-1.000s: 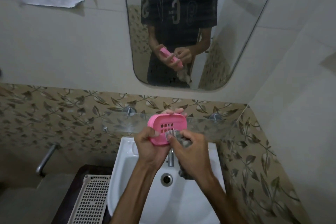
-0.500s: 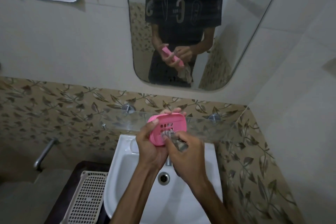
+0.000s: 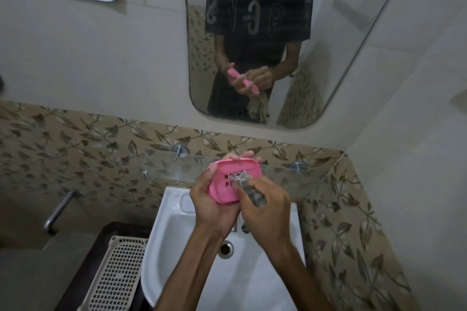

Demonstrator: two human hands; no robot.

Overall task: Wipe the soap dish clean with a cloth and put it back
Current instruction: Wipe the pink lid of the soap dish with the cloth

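A pink soap dish (image 3: 228, 171) with drain slots is held tilted over the white sink (image 3: 177, 212). My left hand (image 3: 214, 209) grips it, thumb on the near left rim and fingertips showing past the far edge. My right hand (image 3: 265, 212) pinches a grey patterned cloth (image 3: 246, 184) and presses it onto the slotted middle of the dish. Most of the cloth is hidden under my right hand.
A glass shelf (image 3: 290, 177) on metal pegs runs along the leaf-patterned tiles just behind the dish. A mirror (image 3: 341, 45) hangs above. A beige perforated basket (image 3: 116, 275) stands left of the sink, with a metal pipe (image 3: 59, 209) on the wall further left.
The cloth in my right hand has slid up over the slots toward the middle of the dish. The camera has tilted slightly; both hands stay over the sink.
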